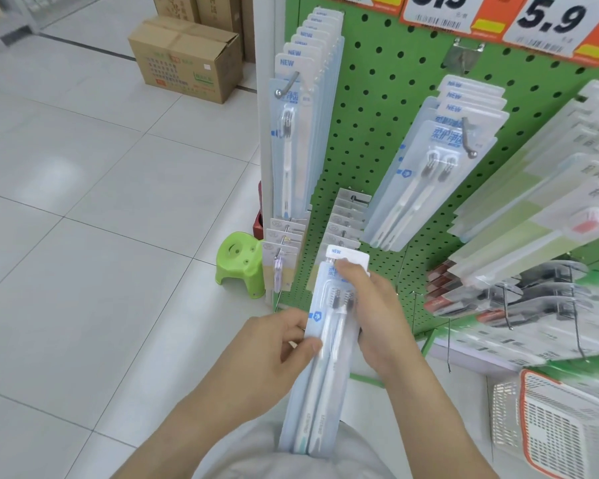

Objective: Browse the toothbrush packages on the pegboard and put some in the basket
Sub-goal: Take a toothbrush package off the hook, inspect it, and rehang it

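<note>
**One twin-toothbrush pack in hand, stock on green pegboard**

Head view, sole camera:

- Item 1: clear plastic blister package with pale blue card, holding two white toothbrushes with dark bristles (325, 344), off the hooks and held upright-tilted in front of the person's body, its white "NEW" tab at the top and its foot down by the grey clothing.
- Item 2: left hand (274, 344), thumb laid on the front of the package's left edge, fingers curled behind; pinching the pack at mid-height.
- Item 3: right hand (374, 312), curled round the package's right edge, a fingertip pressing the upper card just beneath the tab.
- Item 4: green perforated metal pegboard (388, 108), directly beyond the held pack.
- Item 5: row of single-toothbrush blister packs (291, 140) on a metal hook at the board's left edge.
- Item 6: row of twin-toothbrush blister packs (433, 174) on a hook at the middle of the board, same printing as Item 1.
- Item 7: orange-and-white price tags (550, 22) along the top; one reads 5.9.
- Item 8: white plastic lattice basket with orange rim (550, 430), at lower right, below the shelf; contents cannot be told.
- Item 9: small lime-green plastic stool (239, 264) on the white tiled floor beside the board's foot.
- Item 10: brown cardboard cartons (184, 57) on the floor, well apart, upper left.
</note>
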